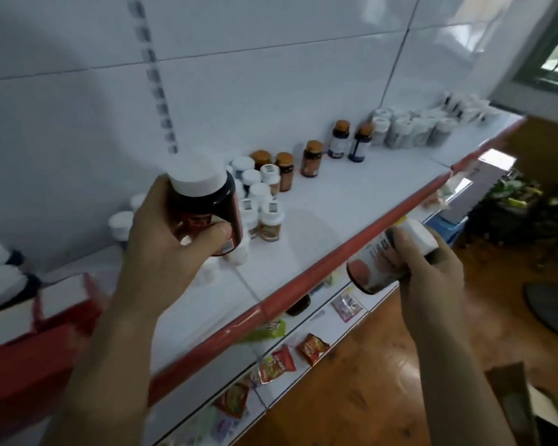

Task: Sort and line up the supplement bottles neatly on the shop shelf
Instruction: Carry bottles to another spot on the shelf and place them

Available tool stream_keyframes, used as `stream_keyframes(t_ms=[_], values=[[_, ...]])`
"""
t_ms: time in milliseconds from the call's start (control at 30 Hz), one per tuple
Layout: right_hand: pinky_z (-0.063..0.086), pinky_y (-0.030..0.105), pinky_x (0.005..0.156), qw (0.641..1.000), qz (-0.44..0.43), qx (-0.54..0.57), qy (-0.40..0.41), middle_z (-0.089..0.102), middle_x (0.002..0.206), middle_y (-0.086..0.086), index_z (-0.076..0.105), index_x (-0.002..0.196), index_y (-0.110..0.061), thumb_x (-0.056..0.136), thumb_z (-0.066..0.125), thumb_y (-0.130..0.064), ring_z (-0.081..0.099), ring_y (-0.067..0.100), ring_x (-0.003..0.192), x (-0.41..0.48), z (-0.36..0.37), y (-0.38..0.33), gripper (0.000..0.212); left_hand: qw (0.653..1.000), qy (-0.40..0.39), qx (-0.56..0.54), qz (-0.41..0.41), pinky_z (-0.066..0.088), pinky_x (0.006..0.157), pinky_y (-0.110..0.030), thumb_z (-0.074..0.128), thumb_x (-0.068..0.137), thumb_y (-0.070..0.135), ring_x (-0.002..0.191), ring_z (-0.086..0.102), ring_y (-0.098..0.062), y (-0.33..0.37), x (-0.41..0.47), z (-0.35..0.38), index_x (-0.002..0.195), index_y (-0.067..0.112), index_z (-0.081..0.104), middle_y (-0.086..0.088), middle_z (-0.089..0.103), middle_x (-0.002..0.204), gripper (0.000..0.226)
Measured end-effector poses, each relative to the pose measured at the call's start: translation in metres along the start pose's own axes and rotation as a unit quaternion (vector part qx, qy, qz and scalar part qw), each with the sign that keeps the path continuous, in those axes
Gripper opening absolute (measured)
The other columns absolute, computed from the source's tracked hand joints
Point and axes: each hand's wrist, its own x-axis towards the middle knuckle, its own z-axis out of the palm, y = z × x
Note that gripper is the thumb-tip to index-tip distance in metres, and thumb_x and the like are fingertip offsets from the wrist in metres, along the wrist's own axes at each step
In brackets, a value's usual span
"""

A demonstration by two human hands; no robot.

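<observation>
View from a head camera, looking down at a white shop shelf [351, 194] with a red front edge, set against a white tiled wall [271, 75].

The left hand [168, 243] holds a dark bottle [207, 204] with a white cap upright above the left part of the shelf. Its fingers are curled round the bottle's body, with the thumb pressed across the label.

The right hand [432, 275] grips a red-label bottle [376, 267] with a white cap. This bottle is tilted, base toward the camera, and sits in front of the shelf's red edge, not over the shelf. The fingers wrap around its upper half.

On the shelf, just behind the dark bottle, stands a tight cluster of white-capped bottles [269, 214]. To their right are amber bottles [311, 159] with brown caps, then two blue bottles [339, 140] with orange caps, loosely spaced. Farther right, near the wall, is a blurred group of white bottles [409, 128].

At far left lie red-and-white boxes [62, 300]. A lower shelf [303, 326] carries snack packets [277, 363]. A brown wooden floor [384, 381] shows on the right.
</observation>
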Motion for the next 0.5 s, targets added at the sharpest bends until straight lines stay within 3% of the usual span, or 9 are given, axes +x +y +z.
stream_keyframes(t_ms=[100,200,367,500], values=[[0.057,0.040,0.093,0.999,-0.021,-0.036,-0.009,0.072,0.116,0.002,0.068,0.117,-0.025,0.086,0.075,-0.037,0.069,0.020,0.110,0.058,-0.046,-0.017,0.034,0.999,-0.021,-0.022,-0.021,0.054,0.085,-0.022,0.076,0.066,0.033,0.108,0.067,-0.008,-0.003,0.031,0.087,0.119,0.036,0.058,0.009,0.070,0.114,0.056],[0.058,0.036,0.086,0.997,-0.036,-0.056,0.029,0.073,0.111,-0.001,0.070,0.116,-0.026,0.085,0.078,-0.037,0.070,0.017,0.106,0.118,-0.087,-0.024,0.033,0.997,-0.063,-0.034,-0.041,0.055,0.077,-0.022,0.078,0.066,0.035,0.107,0.067,-0.006,-0.005,0.061,0.166,0.120,0.046,0.056,0.016,0.069,0.114,0.060],[0.060,0.039,0.087,0.997,-0.008,-0.029,0.074,0.073,0.110,0.003,0.070,0.117,-0.020,0.086,0.080,-0.032,0.070,0.022,0.105,0.224,-0.136,-0.014,0.035,0.990,-0.122,-0.030,-0.056,0.052,0.090,-0.016,0.079,0.068,0.031,0.116,0.063,-0.003,-0.023,0.114,0.276,0.123,0.048,0.052,0.021,0.067,0.118,0.064],[0.059,0.037,0.088,0.995,0.004,-0.005,0.101,0.073,0.114,0.006,0.068,0.124,-0.015,0.085,0.080,-0.031,0.070,0.025,0.108,0.315,-0.158,-0.002,0.044,0.988,-0.138,-0.029,-0.069,0.050,0.092,-0.021,0.077,0.070,0.026,0.116,0.062,-0.002,-0.051,0.165,0.349,0.121,0.050,0.053,0.023,0.066,0.119,0.061]])
